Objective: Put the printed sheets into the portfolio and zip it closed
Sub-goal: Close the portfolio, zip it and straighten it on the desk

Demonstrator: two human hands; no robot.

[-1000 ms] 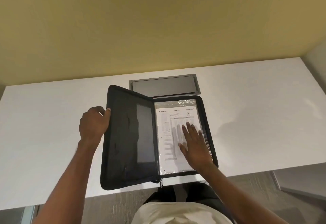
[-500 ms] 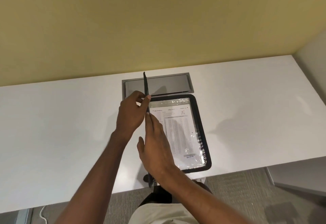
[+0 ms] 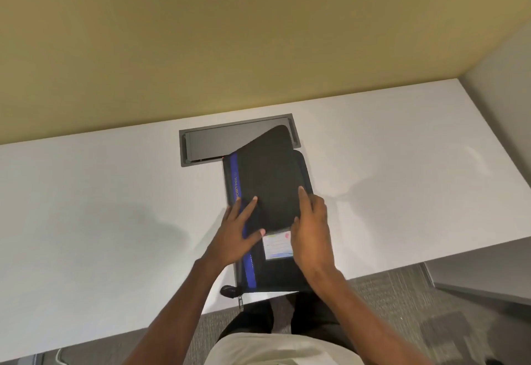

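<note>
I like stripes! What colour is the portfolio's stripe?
The stripe is blue, clearest in the head view.

Gold letters [image 3: 236,188] run lengthwise along the blue stripe [image 3: 234,169] of the portfolio [image 3: 273,180], legible as "PORTFOL". The small card [image 3: 277,247] on its cover carries print too blurred to read

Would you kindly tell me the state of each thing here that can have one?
Portfolio: cover folded over, askew, unzipped.
Zip pull: at the near-left corner, over the desk edge.
Left hand: open, flat on the cover.
Right hand: open, fingers on the cover's right edge.
Desk hatch: lid closed.
</note>
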